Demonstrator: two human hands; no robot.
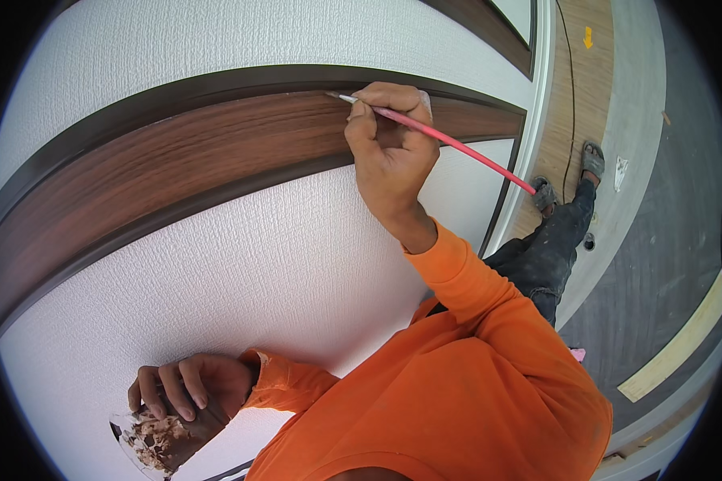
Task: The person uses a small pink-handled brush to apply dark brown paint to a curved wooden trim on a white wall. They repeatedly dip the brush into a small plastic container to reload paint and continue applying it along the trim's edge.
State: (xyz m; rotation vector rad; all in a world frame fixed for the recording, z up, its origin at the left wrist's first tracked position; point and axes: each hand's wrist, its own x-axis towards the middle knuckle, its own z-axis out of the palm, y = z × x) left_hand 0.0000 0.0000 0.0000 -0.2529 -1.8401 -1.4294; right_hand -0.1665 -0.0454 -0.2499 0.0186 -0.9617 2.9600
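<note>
1. Here the right hand pinches a thin red brush, tip on the brown wood band's upper edge
2. Left hand grips a paint-smeared palette
3. Touch-up looks underway; how much is left is unclear

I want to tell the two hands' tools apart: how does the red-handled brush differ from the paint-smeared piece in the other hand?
The brush is long, thin and red, pinched in the right hand against the wood band. The palette piece is flat, broad and smeared brown, gripped low in the left hand by the white textured wall. Both are held.
</note>
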